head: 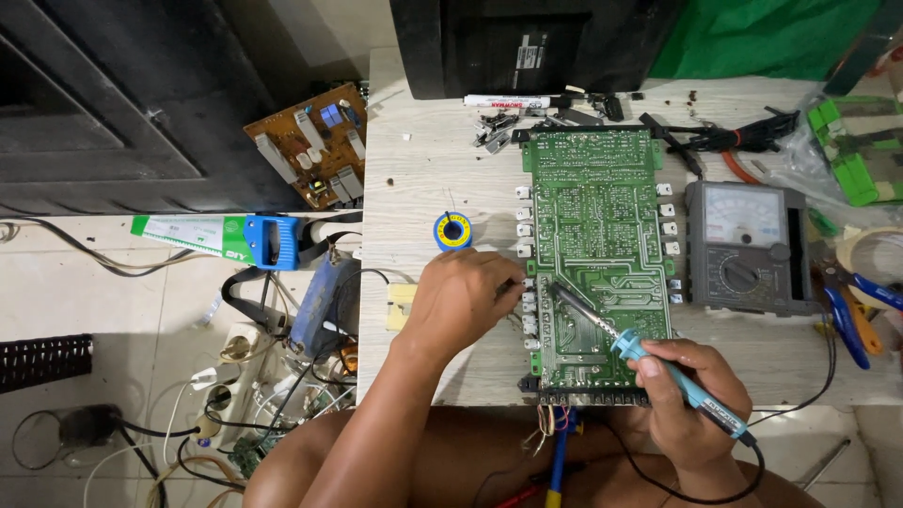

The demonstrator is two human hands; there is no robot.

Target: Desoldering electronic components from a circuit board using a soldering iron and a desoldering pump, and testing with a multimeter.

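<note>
While the long green printed circuit board (pixel 596 254) is lying solder-side up on the pale wood-grain tabletop (pixel 423 169), the right hand (pixel 691 400) is gripping a blue-handled soldering iron (pixel 649 362) like a pen, fingers curled shut around the grip, and is laying the dark metal tip on the board's lower left area. The left hand (pixel 461 299) is resting at the board's left edge with its fingers bunched together beside the row of small white connectors (pixel 525 246); whether they are pinching a strand of solder I cannot tell, as the fingertips are hidden.

To do this well, I would judge that the left hand is needing to brace the board firmly, the iron's tip is needing to touch one pad alone, and the cord should be trailing clear of the wrist. A blue and yellow solder spool (pixel 452 230) is sitting just above the left hand, and a grey analogue multimeter (pixel 748 246) is lying just beside the board's right edge.
</note>
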